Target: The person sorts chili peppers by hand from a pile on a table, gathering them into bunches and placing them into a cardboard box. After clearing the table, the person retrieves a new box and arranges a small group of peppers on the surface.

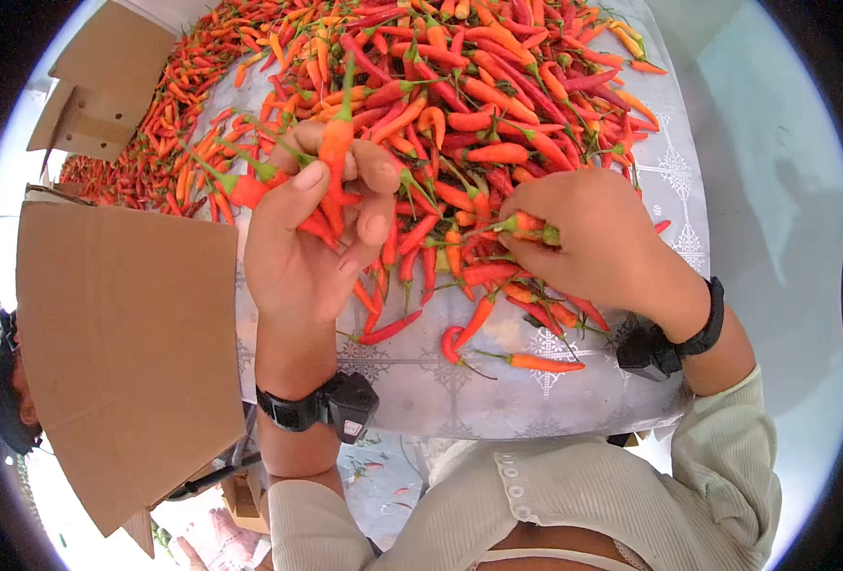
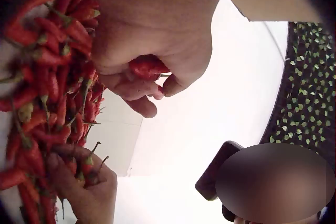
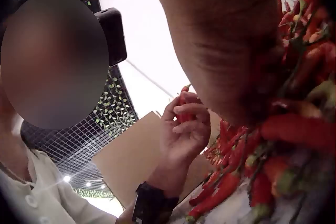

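Note:
A big pile of red and orange chili peppers (image 1: 498, 105) covers the far part of the table. My left hand (image 1: 312, 238), palm up over the pile's near left edge, holds several chili peppers (image 1: 334, 143) with their green stems pointing up and outward. One red chili (image 2: 148, 67) shows inside its curled fingers in the left wrist view. My right hand (image 1: 588, 238) is down at the pile's near right side, its fingers and thumb closed around a few chilies (image 1: 526, 226) whose green stem ends stick out. Its fingertips are hidden among the peppers.
A patterned silver-grey cloth (image 1: 402, 381) covers the table, with loose chilies (image 1: 545, 364) near its front edge. Tall cardboard flaps (image 1: 127, 352) stand close by my left arm. A pale wall (image 1: 774, 190) rises on the right. Another person's head (image 1: 12, 390) shows at far left.

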Motion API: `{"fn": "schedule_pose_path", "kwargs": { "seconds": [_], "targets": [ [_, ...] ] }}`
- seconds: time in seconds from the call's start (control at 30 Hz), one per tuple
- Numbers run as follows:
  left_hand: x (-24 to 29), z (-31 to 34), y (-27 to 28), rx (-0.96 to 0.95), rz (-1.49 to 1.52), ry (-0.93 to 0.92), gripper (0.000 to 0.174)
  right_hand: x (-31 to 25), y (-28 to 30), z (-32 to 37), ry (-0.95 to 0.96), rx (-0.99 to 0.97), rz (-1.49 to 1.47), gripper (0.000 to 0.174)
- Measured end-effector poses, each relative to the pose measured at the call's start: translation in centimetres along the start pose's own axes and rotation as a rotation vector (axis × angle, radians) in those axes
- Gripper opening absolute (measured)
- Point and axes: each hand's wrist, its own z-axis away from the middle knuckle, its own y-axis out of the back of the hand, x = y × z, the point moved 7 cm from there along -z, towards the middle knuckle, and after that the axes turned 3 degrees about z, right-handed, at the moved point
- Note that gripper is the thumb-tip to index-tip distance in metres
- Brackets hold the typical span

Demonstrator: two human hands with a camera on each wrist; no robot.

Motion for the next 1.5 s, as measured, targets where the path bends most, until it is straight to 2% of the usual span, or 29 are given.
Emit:
{"fn": "schedule_pose_path", "kwargs": {
  "seconds": [0.13, 0.23, 0.33, 0.43, 0.53, 0.63, 0.67, 0.77, 0.87, 0.93, 1.07, 1.27, 1.37, 1.5],
  "targets": [
    [0.4, -0.3, 0.1, -0.123, 0.195, -0.047, 0.016, -0.4, 0.0, 0.0, 0.041, -0.068, -0.039, 0.019],
    [0.4, -0.2, 0.1, -0.032, 0.241, -0.016, 0.018, -0.7, -0.5, 0.2, 0.071, -0.067, 0.016, 0.021],
    [0.2, -0.3, 0.5, 0.031, 0.176, -0.019, 0.015, -0.8, -0.5, 0.2, 0.047, -0.103, 0.037, 0.024],
    [0.1, -0.4, 0.9, -0.027, 0.058, -0.02, 0.018, -0.5, -0.5, 0.2, 0.054, -0.077, 0.044, 0.021],
    [-0.1, -0.3, 0.8, 0.058, 0.031, -0.004, 0.023, 0.7, 1.5, -0.2, -0.023, 0.196, -0.193, 0.016],
    [-0.2, -0.4, 0.9, 0.059, -0.044, -0.035, 0.023, 3.3, 2.7, -0.2, -0.19, 0.394, -0.552, 0.013],
    [-0.3, -0.4, 1.1, 0.091, -0.077, -0.038, 0.022, 3.9, 2.8, 0.1, -0.332, 0.358, -0.618, 0.017],
    [-0.7, -0.3, 1.4, 0.188, -0.155, -0.039, 0.018, 4.7, 2.4, -0.1, -0.39, 0.36, -1.112, 0.02],
    [-1.3, -0.1, 1.5, 0.261, -0.186, -0.007, 0.012, 4.6, 2.2, -0.3, -0.312, 0.354, -1.239, 0.02],
    [-1.6, -0.1, 1.6, 0.264, -0.206, 0.039, 0.008, 4.7, 1.9, -0.3, -0.31, 0.33, -1.272, 0.019],
    [-1.9, 0.1, 1.7, 0.261, -0.168, 0.069, 0.011, 4.1, 1.9, -0.4, -0.275, 0.306, -1.35, 0.019],
    [-1.6, 0.1, 1.3, 0.284, -0.205, 0.045, 0.018, 3.9, 1.7, -0.2, -0.304, 0.271, -1.242, 0.015],
    [-1.9, 0.3, 0.6, 0.252, -0.26, 0.073, 0.021, 2.6, 1.5, -0.1, -0.286, 0.158, -1.114, 0.018],
    [-2.8, 0.4, 0.0, 0.216, -0.247, 0.049, 0.027, 0.8, 1.0, -0.2, -0.052, 0.142, -0.967, 0.017]
  ]
}}
